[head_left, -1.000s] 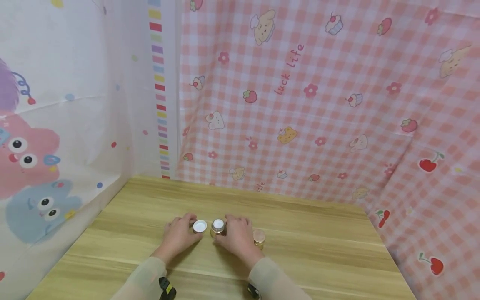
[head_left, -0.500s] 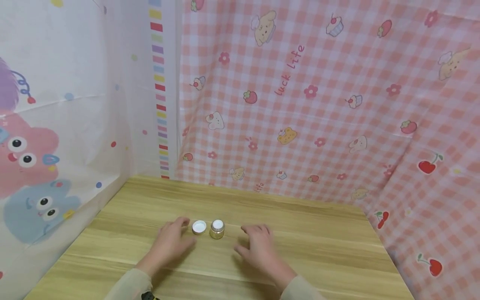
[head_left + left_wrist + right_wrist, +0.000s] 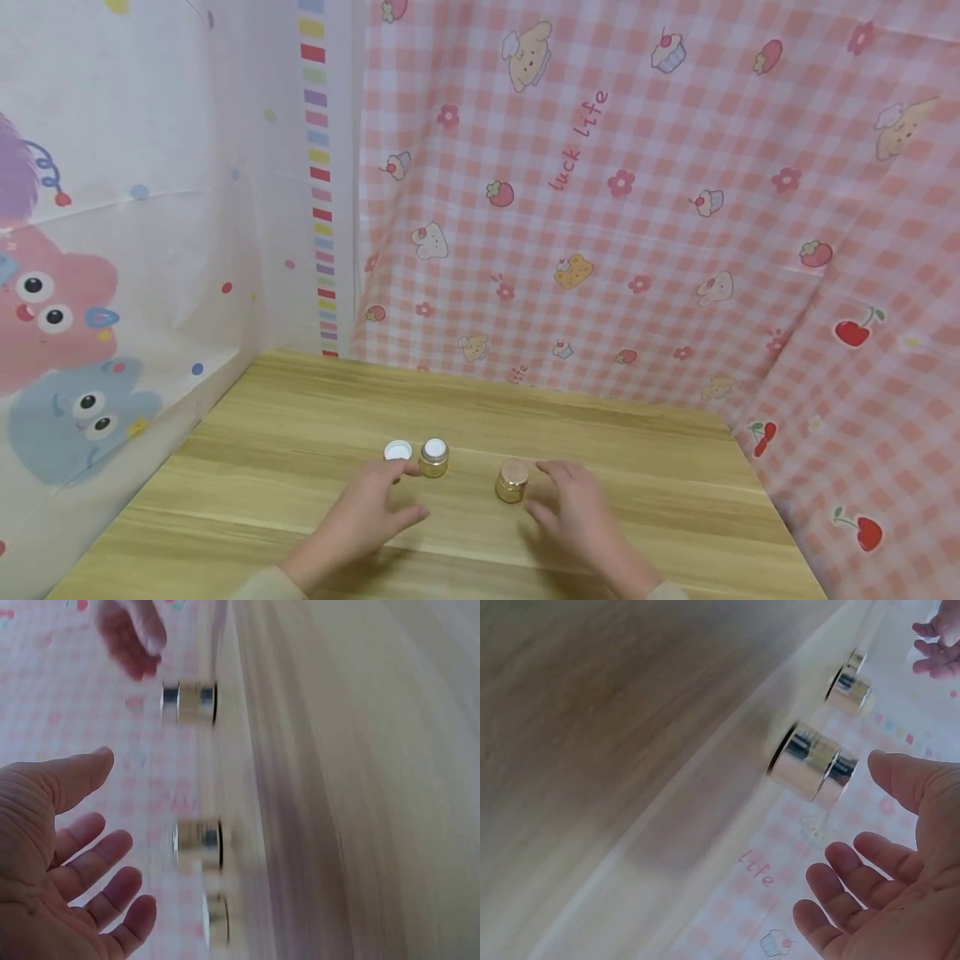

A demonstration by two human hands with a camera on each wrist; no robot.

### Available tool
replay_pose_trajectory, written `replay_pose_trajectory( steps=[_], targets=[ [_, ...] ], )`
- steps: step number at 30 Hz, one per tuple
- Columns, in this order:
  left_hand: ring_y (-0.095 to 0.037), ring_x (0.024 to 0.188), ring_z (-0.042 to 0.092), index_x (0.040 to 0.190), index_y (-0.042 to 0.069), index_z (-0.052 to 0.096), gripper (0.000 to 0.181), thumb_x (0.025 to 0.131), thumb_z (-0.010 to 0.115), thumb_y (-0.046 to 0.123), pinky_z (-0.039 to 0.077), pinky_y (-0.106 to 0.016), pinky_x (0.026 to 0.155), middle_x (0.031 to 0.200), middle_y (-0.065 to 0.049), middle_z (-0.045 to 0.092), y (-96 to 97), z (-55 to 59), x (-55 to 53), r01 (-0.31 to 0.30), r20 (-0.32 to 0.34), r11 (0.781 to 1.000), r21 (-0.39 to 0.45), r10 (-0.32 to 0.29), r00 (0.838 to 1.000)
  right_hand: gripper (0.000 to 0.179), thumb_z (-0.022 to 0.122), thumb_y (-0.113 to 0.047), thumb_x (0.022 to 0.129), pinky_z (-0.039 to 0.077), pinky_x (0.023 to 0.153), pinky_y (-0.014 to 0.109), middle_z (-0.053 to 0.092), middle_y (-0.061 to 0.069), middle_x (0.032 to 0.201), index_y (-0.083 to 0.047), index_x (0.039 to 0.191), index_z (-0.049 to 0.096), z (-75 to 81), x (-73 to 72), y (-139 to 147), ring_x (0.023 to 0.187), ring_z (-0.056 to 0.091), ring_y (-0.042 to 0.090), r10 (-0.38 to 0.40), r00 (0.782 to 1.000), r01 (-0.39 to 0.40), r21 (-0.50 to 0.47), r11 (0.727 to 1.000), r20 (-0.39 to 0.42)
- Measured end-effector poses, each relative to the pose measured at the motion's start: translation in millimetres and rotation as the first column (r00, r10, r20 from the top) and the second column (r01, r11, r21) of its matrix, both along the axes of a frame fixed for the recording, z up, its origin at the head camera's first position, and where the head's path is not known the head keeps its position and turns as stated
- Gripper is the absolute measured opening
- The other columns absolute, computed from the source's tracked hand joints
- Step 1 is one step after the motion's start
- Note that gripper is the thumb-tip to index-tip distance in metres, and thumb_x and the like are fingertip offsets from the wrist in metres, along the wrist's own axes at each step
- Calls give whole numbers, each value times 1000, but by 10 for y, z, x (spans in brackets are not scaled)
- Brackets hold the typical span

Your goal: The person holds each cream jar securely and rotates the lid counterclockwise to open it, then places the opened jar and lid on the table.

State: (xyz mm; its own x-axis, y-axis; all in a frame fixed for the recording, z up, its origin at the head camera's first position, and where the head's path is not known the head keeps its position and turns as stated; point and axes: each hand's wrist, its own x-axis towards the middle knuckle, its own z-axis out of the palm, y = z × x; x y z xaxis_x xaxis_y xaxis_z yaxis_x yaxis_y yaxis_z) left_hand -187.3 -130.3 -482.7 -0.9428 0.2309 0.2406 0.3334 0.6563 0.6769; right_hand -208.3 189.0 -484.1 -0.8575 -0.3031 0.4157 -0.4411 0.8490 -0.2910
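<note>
A small gold jar (image 3: pixel 433 465) stands uncapped on the wooden table, white at its mouth. Just left of it lies a round lid (image 3: pixel 397 450), white inside facing up. My left hand (image 3: pixel 363 510) hovers in front of these two, fingers spread and holding nothing, partly covering the lid in the head view. Farther right stands a second gold jar (image 3: pixel 512 483) with its lid on, also seen as the nearer gold jar (image 3: pixel 806 761) in the right wrist view. My right hand (image 3: pixel 581 507) is right beside it, thumb and fingers apart, the palm bare.
The wooden table (image 3: pixel 637 467) runs back to a pink checked curtain (image 3: pixel 480 217). A white cartoon-printed curtain (image 3: pixel 135 250) hangs along the left side, and more checked cloth hangs at the right.
Both hands have let go of the lid and uncapped jar. My right hand has moved right, uncovering the capped jar. My left hand drew back, then came forward and right.
</note>
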Motion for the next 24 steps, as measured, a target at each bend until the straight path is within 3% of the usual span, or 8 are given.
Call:
replay_pose_trajectory(
  steps=[4, 8, 17, 20, 24],
  targets=[
    [-36, 122, 67, 132, 7, 68, 54, 88, 89, 30, 58, -56, 98, 134, -12, 72, 216, -56, -8, 96, 21, 995, -17, -96, 995, 58, 90, -28, 87, 55, 108, 58, 74, 17, 129, -1, 133, 68, -10, -31, 38, 123, 68, 39, -33, 993, 36, -16, 999, 113],
    [-35, 124, 66, 138, 7, 65, 61, 89, 88, 35, 58, -56, 101, 138, -13, 70, 474, -132, -91, 126, 74, 992, -28, -124, 990, 58, 88, -29, 89, 53, 109, 59, 74, 17, 130, -1, 135, 67, -30, -79, 48, 125, 68, 40, -46, 982, 54, -41, 998, 182],
    [-41, 131, 62, 142, -2, 59, 78, 81, 94, 32, 53, -59, 110, 142, -20, 66, 1044, -185, -421, 10, 224, 993, 115, -36, 974, 39, 79, -19, 97, 58, 103, 56, 77, 14, 123, -1, 131, 70, -49, -132, 77, 119, 71, 37, -45, 979, 52, -27, 998, 197],
    [-40, 125, 66, 138, -4, 60, 79, 77, 97, 30, 55, -56, 108, 136, -22, 69, 1155, -214, -506, -3, 219, 995, 97, -18, 976, 37, 77, -16, 98, 58, 103, 56, 77, 15, 123, 0, 131, 70, -36, -126, 79, 118, 71, 37, -40, 979, 48, -34, 998, 199],
    [-33, 111, 69, 131, -3, 65, 74, 74, 99, 31, 58, -51, 101, 121, -16, 73, 1267, -264, -597, 0, 181, 1000, 27, -5, 983, 32, 74, -14, 100, 59, 102, 55, 78, 16, 124, 0, 128, 72, -36, -126, 67, 117, 73, 37, -29, 985, 33, -24, 999, 168]
  ],
)
